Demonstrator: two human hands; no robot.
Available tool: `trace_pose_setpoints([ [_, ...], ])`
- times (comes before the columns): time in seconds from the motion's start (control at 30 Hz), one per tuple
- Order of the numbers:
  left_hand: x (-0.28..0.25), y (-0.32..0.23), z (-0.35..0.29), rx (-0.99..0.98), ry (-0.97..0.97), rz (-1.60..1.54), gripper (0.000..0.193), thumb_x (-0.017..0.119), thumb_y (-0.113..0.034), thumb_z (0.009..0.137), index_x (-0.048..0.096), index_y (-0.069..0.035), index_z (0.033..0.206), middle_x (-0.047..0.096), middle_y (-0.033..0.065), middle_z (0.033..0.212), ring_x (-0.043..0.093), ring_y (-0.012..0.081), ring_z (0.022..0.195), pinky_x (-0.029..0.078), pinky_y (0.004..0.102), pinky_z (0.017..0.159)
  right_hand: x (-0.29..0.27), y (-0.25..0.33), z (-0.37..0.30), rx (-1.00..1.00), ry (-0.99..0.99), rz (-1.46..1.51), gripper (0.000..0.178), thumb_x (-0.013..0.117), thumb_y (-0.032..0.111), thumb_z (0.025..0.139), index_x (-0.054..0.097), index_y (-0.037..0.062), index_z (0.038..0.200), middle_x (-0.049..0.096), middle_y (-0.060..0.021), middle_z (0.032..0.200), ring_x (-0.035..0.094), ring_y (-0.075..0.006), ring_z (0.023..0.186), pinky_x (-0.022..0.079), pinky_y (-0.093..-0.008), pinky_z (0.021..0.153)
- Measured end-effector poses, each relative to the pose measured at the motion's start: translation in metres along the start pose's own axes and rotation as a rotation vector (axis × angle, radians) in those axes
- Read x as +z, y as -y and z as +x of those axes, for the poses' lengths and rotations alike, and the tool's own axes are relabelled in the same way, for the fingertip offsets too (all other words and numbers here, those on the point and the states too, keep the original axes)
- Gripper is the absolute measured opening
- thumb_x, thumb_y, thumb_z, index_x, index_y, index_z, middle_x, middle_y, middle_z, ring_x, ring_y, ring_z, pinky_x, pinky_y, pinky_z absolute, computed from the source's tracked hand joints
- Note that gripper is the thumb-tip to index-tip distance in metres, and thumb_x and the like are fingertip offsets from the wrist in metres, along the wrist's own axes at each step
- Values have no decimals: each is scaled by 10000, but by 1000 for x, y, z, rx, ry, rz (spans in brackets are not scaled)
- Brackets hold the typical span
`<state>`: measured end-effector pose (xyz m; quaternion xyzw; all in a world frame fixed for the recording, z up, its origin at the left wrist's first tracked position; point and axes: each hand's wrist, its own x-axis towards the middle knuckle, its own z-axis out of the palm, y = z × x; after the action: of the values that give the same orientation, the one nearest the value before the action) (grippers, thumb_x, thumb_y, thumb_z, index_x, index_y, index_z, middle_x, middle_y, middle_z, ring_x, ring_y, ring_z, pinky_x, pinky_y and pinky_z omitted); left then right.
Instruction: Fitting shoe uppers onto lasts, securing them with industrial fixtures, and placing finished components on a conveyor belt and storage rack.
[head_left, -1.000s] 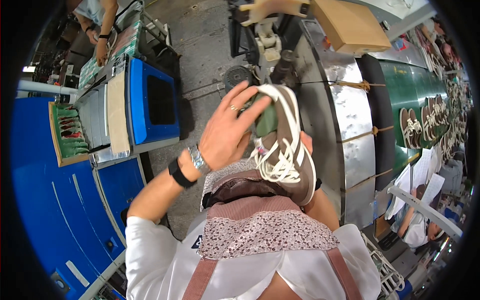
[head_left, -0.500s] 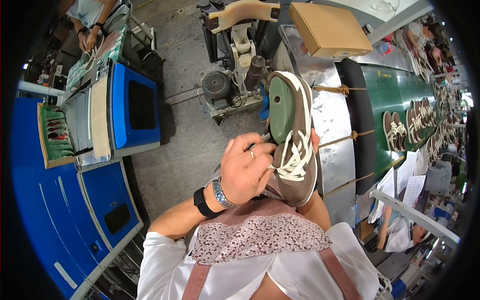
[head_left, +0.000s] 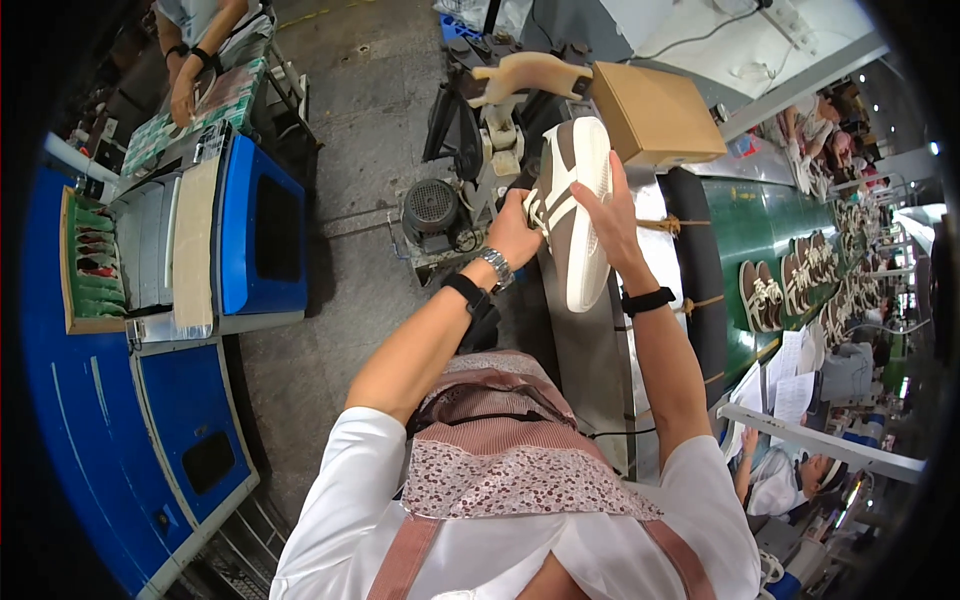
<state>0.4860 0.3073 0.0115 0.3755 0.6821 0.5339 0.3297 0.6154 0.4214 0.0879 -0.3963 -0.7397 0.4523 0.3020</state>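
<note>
A brown sneaker (head_left: 563, 212) with white side stripes and a white sole is held out in front of me, tipped so that its side and sole edge show. My right hand (head_left: 615, 222) grips it from the right, with the thumb lying across the side and the fingers along the sole. On the other side my left hand (head_left: 516, 238) is closed at the shoe's white laces (head_left: 534, 210). The fingertips of that hand are partly hidden by the shoe. The shoe's opening is turned out of sight.
Beyond the shoe stands a machine with a motor (head_left: 432, 205) and a tan curved pad (head_left: 530, 78). A cardboard box (head_left: 655, 110) rests at its right. Several sneakers (head_left: 762, 295) line a green conveyor (head_left: 735, 215). Blue cabinets (head_left: 262, 230) stand left; a co-worker's hands (head_left: 184, 95) are far left.
Both hands have moved away from my body with the sneaker. The shoe has been turned onto its side, hiding the green form seen in its opening earlier. My right hand now shows.
</note>
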Motion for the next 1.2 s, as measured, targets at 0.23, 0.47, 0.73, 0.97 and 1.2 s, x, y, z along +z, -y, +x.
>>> trace_pose_setpoints([
  [0.23,34,53,27,8,-63,-301,453,715,-140,840,516,-3,1224,687,229,1115,671,366,1090,511,422,915,13,32,33,-141,95,-595,1045,765,491,761,302,8,1563,687,-280,1186,667,-446,1088,524,-463,924],
  [0.47,36,58,9,-266,165,-481,558,661,-8,802,555,-21,1350,684,63,1058,636,153,903,563,327,763,16,1,4,-386,72,-648,979,789,300,778,293,64,1588,546,-261,1429,582,-411,1253,477,-458,1017],
  [0.73,54,35,-15,-557,416,-1152,911,418,-789,933,328,-161,1587,442,153,1555,539,368,1311,540,547,926,11,9,-1,-176,79,-584,967,796,274,776,301,3,1562,570,-272,1394,593,-422,1243,476,-456,1024],
  [0.97,88,22,4,-592,183,-1436,769,567,-650,966,500,-89,1487,604,128,1390,624,211,1167,511,365,997,18,15,-14,-190,34,-491,912,787,266,799,328,-19,1534,556,-260,1403,574,-406,1276,464,-437,1045],
  [1.2,78,14,-7,-565,112,-1268,872,605,-719,904,579,4,1391,656,144,1311,663,222,1094,544,369,924,20,15,-24,-215,-25,-452,911,772,256,804,305,13,1547,528,-249,1433,564,-399,1289,459,-425,1055],
])
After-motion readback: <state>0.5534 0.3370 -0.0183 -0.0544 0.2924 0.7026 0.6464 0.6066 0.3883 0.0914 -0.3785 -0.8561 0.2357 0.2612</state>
